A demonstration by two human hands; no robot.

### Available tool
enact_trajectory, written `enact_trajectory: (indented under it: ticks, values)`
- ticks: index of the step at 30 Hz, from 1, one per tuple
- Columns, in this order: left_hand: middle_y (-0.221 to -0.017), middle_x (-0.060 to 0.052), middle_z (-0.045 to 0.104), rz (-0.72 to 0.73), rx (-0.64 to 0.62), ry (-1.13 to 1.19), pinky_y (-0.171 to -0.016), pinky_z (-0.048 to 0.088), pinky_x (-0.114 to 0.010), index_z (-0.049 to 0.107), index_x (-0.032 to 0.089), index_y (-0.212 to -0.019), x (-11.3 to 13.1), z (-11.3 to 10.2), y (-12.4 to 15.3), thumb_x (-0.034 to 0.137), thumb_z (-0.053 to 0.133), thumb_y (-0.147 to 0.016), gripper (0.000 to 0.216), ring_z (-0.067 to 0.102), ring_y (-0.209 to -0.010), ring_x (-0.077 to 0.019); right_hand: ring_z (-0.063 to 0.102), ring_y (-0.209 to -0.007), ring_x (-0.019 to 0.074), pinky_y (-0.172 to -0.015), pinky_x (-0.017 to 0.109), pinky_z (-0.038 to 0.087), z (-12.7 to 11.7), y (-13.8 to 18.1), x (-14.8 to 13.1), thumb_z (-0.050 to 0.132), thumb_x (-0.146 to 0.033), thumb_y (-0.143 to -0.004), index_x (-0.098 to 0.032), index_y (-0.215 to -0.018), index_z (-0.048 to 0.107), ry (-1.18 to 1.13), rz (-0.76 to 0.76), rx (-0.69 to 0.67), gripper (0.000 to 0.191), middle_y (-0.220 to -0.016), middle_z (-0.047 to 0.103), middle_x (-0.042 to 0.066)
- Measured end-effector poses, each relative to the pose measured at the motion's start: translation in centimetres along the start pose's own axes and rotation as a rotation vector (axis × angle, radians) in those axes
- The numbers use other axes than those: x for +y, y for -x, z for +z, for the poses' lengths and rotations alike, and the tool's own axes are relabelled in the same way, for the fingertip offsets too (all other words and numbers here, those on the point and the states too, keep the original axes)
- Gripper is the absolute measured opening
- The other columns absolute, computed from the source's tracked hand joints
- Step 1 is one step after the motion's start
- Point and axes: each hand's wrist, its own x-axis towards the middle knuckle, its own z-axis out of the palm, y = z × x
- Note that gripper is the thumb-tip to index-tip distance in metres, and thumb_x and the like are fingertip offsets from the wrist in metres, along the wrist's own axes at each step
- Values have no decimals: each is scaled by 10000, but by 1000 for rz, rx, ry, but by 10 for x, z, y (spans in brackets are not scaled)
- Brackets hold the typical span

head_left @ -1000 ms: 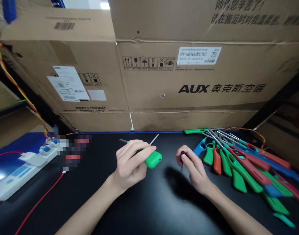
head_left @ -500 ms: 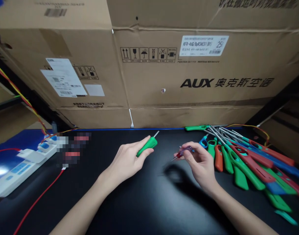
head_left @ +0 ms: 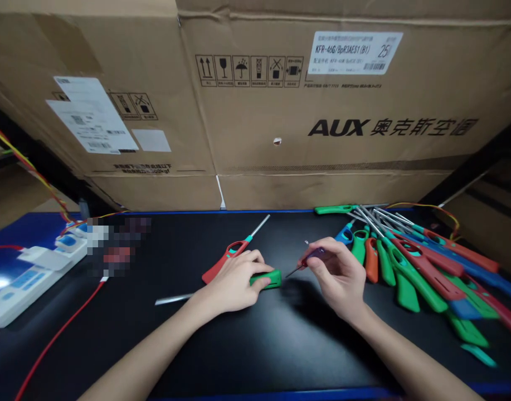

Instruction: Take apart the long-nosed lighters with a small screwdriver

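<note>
A large cardboard box (head_left: pixel 247 128) closed off the back of the dark surface (head_left: pixel 205 351). On the left lay a white power strip (head_left: pixel 33 287) with plugs in it, yellow and red wires (head_left: pixel 25 161) rising behind and a red cable (head_left: pixel 58 334) running toward the near edge; a pixelated patch hid whatever was beside the strip. A heap of long-nosed lighters (head_left: pixel 422 267), green, red, orange and blue, crowded the right side, its nearest pieces just beyond the right hand (head_left: pixel 341 273), with a small teal piece (head_left: pixel 478 355) at its near end. A red lighter (head_left: pixel 224 262) lay immediately beyond the left hand (head_left: pixel 241 281), partly covered by it.

The left hand was closed around a green lighter (head_left: pixel 272 279), low over the surface, its butt end facing right; a metal rod (head_left: pixel 174 299) showed past the wrist. The right hand gripped a small screwdriver (head_left: pixel 314 256) between thumb and fingers, its tip just beside that end; contact could not be told.

Half a second earlier the green lighter was tilted up, well apart from the tip. It had since come down and levelled, and the red lighter's body had come into view.
</note>
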Motion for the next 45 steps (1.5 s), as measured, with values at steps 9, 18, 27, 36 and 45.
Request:
enact_trajectory:
  ticks: [9,18,27,36,45]
  values:
    - [-929,-21,676,174,156,-141,-894,445,-347,742,297,-1187,-2,28,-2,386,529,-1013,288,602,-892,-163,662,-761,166,-648,290,610,0,3,10,686,-216,-946,-211,-1131,665,107,-4,-82,186,-893,637,60]
    - [-922,-24,639,181,138,-129,-790,485,-278,748,253,-1104,-5,28,-2,407,674,-932,243,595,-859,-165,658,-716,150,-640,287,605,4,1,13,683,-284,-954,-209,-1112,672,146,45,-66,175,-878,625,46]
    - [-863,-26,597,228,106,-237,-732,482,-280,728,203,-1107,-6,31,-7,379,651,-943,253,580,-819,-173,663,-734,150,-655,297,604,9,1,22,671,-305,-965,-211,-1135,659,136,49,-18,195,-918,618,49]
    - [-954,-64,625,205,99,-275,-804,516,-368,696,204,-1215,-1,33,-3,298,629,-913,324,596,-879,-219,662,-734,158,-647,299,605,17,1,19,688,-332,-951,-210,-1111,668,152,74,17,202,-913,626,52]
    - [-937,-60,614,190,110,-251,-780,515,-366,709,211,-1200,-3,35,-3,263,646,-891,320,584,-842,-212,684,-766,156,-679,289,605,21,-3,14,701,-219,-942,-227,-1171,671,313,-97,14,230,-896,683,43]
